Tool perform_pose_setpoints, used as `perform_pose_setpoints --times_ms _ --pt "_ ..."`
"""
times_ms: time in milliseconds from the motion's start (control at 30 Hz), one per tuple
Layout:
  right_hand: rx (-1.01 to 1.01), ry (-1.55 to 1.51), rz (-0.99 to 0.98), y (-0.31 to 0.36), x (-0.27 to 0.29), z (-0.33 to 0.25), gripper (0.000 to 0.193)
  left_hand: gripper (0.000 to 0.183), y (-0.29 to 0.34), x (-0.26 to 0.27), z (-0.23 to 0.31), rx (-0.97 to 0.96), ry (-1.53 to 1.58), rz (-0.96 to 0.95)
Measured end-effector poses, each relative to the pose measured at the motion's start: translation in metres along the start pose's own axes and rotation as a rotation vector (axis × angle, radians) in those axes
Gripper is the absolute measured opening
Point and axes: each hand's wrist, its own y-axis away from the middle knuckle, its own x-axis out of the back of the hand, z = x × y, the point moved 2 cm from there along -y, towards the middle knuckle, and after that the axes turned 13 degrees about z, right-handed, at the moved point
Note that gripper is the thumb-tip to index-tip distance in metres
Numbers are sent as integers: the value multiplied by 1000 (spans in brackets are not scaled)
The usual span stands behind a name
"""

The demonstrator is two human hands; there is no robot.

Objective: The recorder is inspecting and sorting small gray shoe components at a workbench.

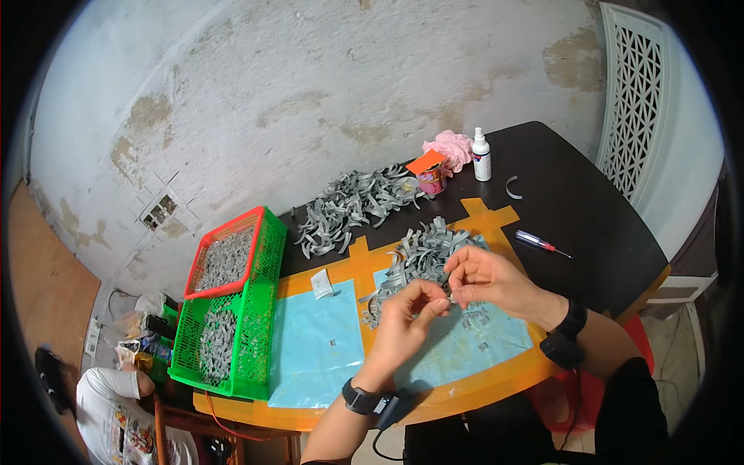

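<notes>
Seen from the head camera, the left hand (403, 314) and right hand (484, 277) meet fingertip to fingertip, pinched on a small grey clip (447, 290) above the blue mat (318, 341) — best worked close over the mat, so a dropped part stays findable. Behind the grey pile (426, 252) stand a white spray bottle (481, 156) and a pink-labelled tub (431, 178) with an orange card — a small white sachet (322, 285) lies beside the green basket (256, 310).

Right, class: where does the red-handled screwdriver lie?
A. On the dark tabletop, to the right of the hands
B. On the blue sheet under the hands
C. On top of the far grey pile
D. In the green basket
A: the screwdriver lies on the bare dark table, right of both hands and apart from the basket and the blue sheet.
</notes>
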Motion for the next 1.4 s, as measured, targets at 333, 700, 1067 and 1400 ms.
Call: perform_pose_setpoints --times_ms 333,700,1067,1400 --pt "540 785 220 -6 23 -2 7 2 -5 179 74 -437 -367 718" --pt "597 1101 138 -6 29 14 12 25 38 236 64 -349 -893 625" --pt "978 1059 240 -8 8 -2 7 27 -15 -6 -3 244 -39 37" --pt "735 880 75 -7 4 11 12 18 -13 14 -19 195 -146 76"
